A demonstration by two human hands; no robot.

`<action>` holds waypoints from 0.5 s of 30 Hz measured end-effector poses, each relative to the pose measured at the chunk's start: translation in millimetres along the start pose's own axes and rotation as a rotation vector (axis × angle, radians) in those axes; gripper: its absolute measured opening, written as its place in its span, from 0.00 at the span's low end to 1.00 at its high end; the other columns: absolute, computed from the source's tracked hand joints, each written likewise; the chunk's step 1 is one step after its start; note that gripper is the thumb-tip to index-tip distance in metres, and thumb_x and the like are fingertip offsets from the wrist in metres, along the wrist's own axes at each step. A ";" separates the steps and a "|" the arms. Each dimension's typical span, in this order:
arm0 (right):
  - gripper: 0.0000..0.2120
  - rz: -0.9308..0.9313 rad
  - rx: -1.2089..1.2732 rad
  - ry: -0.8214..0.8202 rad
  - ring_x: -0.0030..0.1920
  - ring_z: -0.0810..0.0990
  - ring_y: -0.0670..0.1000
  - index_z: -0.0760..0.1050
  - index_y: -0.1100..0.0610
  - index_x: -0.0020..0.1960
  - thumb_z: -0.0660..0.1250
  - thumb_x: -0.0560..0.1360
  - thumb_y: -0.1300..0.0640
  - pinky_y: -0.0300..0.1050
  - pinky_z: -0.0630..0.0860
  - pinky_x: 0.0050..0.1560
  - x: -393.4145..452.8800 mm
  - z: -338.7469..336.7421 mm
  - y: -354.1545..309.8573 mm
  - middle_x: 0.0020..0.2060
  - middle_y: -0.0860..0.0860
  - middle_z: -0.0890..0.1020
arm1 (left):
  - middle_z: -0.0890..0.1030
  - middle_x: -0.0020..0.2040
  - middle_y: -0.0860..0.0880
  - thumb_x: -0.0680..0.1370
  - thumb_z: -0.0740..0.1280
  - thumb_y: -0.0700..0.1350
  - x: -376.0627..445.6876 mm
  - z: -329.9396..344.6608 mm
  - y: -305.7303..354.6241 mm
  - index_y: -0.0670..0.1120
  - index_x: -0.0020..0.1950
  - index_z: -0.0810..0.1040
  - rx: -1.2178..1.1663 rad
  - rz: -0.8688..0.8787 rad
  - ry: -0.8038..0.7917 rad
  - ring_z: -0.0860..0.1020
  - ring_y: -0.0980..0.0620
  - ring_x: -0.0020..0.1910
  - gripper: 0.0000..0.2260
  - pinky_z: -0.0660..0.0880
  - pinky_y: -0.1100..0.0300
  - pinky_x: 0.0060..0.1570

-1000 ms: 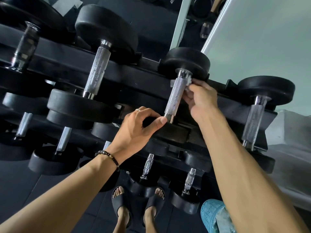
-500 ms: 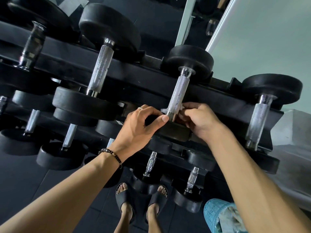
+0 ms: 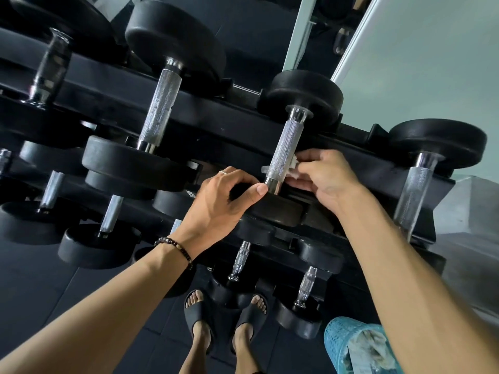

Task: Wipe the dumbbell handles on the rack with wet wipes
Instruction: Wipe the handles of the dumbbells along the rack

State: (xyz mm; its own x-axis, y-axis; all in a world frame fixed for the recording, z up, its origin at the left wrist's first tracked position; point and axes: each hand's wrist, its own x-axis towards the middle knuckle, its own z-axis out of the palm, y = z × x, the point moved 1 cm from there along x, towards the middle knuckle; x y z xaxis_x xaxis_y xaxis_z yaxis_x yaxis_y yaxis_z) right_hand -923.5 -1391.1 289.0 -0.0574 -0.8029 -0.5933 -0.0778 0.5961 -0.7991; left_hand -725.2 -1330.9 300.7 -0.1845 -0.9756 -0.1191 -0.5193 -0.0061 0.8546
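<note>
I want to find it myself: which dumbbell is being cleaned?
Look at the top row of the black rack. The dumbbell is third from the left, between both hands. Only its handle has a white wipe wrapped round the lower end.

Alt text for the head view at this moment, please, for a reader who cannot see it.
The right hand presses a white wipe around the lower end of a dumbbell handle on a black rack, while the left hand grips the dumbbell's near weight. A blue basket stands by the person's sandalled feet.
</note>
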 end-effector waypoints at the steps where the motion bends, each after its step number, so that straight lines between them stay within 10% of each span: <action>1: 0.14 0.020 -0.055 -0.034 0.32 0.82 0.45 0.77 0.58 0.41 0.63 0.74 0.75 0.40 0.80 0.36 -2.0 2.1 3.0 0.32 0.51 0.83 | 0.79 0.45 0.58 0.75 0.61 0.65 -0.1 -0.2 0.7 0.55 0.46 0.80 0.003 -0.002 -0.002 0.77 0.62 0.46 0.16 0.69 0.71 0.43; 5: 0.13 0.099 -0.165 -0.153 0.28 0.81 0.43 0.75 0.59 0.39 0.62 0.74 0.75 0.44 0.77 0.36 -6.3 -2.6 -1.2 0.26 0.50 0.82 | 0.79 0.45 0.57 0.77 0.61 0.66 0.1 -0.1 -1.4 0.57 0.46 0.79 0.016 0.003 -0.006 0.77 0.60 0.47 0.15 0.69 0.70 0.44; 10: 0.12 -0.043 0.508 0.167 0.43 0.86 0.55 0.75 0.62 0.48 0.61 0.74 0.77 0.52 0.83 0.46 20.0 5.7 -26.1 0.43 0.62 0.85 | 0.80 0.46 0.57 0.75 0.60 0.66 1.5 0.0 -2.8 0.55 0.47 0.80 0.029 0.004 -0.009 0.77 0.60 0.48 0.17 0.69 0.71 0.44; 15: 0.14 0.052 -0.042 -0.116 0.28 0.80 0.42 0.77 0.58 0.41 0.62 0.76 0.74 0.42 0.77 0.40 -7.7 6.0 12.7 0.28 0.49 0.81 | 0.80 0.46 0.56 0.75 0.61 0.65 2.5 -1.9 -2.6 0.54 0.48 0.81 0.039 0.005 -0.017 0.77 0.59 0.48 0.17 0.71 0.69 0.43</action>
State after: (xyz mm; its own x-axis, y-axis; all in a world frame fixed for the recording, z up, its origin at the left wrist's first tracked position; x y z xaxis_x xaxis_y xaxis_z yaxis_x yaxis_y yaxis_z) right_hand -918.1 -1377.4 282.8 0.0533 -0.7641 -0.6429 -0.1199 0.6342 -0.7638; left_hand -722.7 -1333.8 299.1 -0.2014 -0.9717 -0.1235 -0.5504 0.0080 0.8349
